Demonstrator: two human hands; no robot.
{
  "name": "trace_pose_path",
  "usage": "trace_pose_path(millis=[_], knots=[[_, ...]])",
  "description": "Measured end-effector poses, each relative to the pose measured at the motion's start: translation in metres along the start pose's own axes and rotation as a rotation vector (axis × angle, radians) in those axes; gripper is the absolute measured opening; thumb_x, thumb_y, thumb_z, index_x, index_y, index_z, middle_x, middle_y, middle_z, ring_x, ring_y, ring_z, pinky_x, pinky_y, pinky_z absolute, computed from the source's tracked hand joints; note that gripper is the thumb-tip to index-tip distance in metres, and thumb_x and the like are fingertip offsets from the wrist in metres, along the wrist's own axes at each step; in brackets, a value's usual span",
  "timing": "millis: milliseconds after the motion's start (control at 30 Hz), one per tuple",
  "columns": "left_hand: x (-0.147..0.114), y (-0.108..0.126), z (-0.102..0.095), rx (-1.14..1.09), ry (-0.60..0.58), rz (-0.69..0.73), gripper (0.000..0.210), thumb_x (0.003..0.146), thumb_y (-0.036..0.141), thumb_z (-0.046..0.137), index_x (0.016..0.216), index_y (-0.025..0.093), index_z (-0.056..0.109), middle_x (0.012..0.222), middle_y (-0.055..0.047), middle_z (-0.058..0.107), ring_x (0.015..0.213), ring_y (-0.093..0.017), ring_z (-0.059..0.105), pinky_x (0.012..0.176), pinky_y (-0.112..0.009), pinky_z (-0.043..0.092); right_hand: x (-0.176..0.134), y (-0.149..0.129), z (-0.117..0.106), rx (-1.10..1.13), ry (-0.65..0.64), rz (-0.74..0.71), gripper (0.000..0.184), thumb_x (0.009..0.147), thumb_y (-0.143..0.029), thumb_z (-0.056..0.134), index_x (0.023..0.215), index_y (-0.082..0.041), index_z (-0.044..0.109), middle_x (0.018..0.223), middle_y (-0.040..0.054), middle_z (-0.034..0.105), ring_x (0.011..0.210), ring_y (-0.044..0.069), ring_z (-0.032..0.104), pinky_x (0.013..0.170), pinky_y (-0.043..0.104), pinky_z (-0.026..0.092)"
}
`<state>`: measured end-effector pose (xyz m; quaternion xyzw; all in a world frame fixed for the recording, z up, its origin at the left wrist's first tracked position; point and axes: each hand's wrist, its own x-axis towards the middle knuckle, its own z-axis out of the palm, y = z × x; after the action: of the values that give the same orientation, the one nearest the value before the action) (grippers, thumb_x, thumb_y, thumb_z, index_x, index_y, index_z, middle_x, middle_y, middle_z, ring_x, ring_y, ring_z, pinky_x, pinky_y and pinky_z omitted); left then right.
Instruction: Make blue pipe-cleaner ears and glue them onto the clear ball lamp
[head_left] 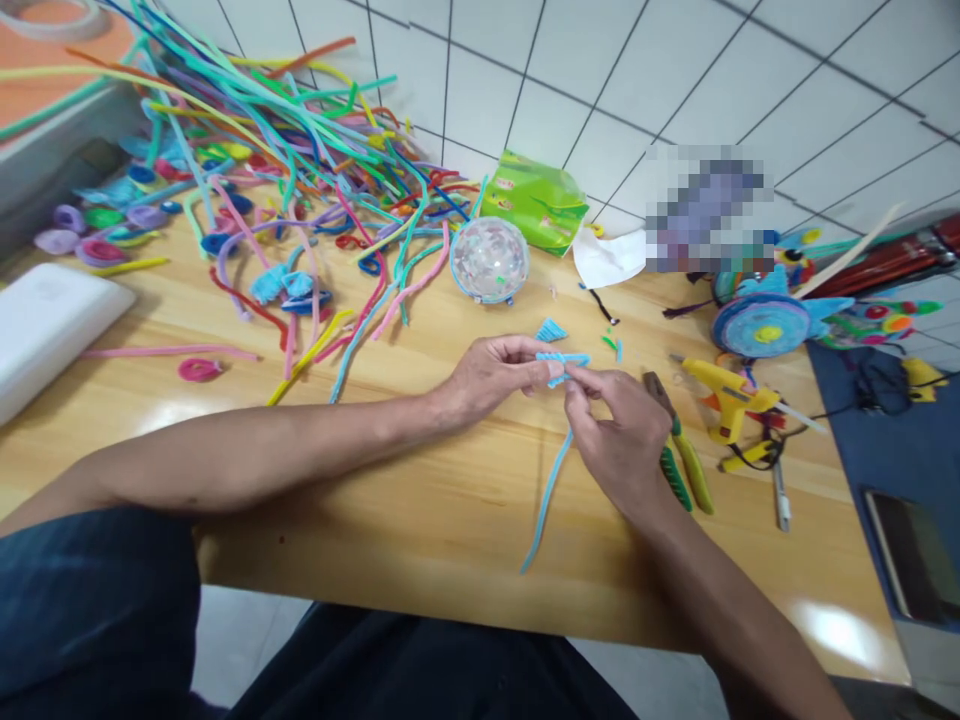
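Between my two hands is a light blue pipe cleaner (551, 500), bent into tight zigzag folds at its upper end, with its loose tail hanging down toward me. My left hand (504, 375) pinches the folded part between thumb and fingers. From the other side, my right hand (619, 420) grips the same pipe cleaner with thumb and forefinger close together; its other fingers are curled in. Just beyond my left fingertips lies a small blue fan-shaped folded piece (551, 330) on the wooden table (420, 520).
Many coloured pipe cleaners (330, 150) are heaped at the back left. Behind my hands stand a clear dome (490, 260) and a green packet (536, 205). On the right are pliers (682, 450), a yellow glue gun (727, 395), a cutter knife (782, 497) and a blue round craft piece (765, 325).
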<state>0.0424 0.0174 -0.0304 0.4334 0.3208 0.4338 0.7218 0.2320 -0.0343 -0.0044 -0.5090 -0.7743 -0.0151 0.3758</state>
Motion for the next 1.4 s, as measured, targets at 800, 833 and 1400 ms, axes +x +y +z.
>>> trace_pose_path(millis=[800,833,1400], knots=[[0.003,-0.007,-0.007,-0.01,0.102,-0.123,0.035,0.069,0.042,0.103,0.089,0.017,0.087,0.083,-0.002,0.082,0.075,-0.013,0.069,0.083,-0.03,0.056,-0.01,0.004,0.018,0.317,-0.005,0.213,0.025,0.09,-0.009,0.069,0.105,-0.028,0.064,0.081,-0.005,0.078,0.073,0.016,0.077,0.077,0.034,0.061],[0.003,-0.006,-0.007,-0.008,0.1,-0.122,0.035,0.069,0.042,0.103,0.088,0.018,0.087,0.082,-0.002,0.082,0.075,-0.012,0.069,0.083,-0.029,0.056,-0.011,0.004,0.018,0.357,-0.017,0.257,0.026,0.09,-0.009,0.069,0.107,-0.028,0.063,0.081,-0.0054,0.077,0.073,0.016,0.076,0.078,0.034,0.061],[0.009,-0.011,-0.011,0.023,-0.051,-0.156,0.047,0.077,0.053,0.097,0.096,0.014,0.081,0.082,-0.003,0.077,0.07,-0.012,0.066,0.076,-0.03,0.054,-0.016,0.015,0.025,0.448,-0.006,0.258,0.031,0.094,-0.012,0.068,0.12,-0.03,0.068,0.082,-0.0042,0.077,0.074,0.017,0.075,0.079,0.036,0.062]])
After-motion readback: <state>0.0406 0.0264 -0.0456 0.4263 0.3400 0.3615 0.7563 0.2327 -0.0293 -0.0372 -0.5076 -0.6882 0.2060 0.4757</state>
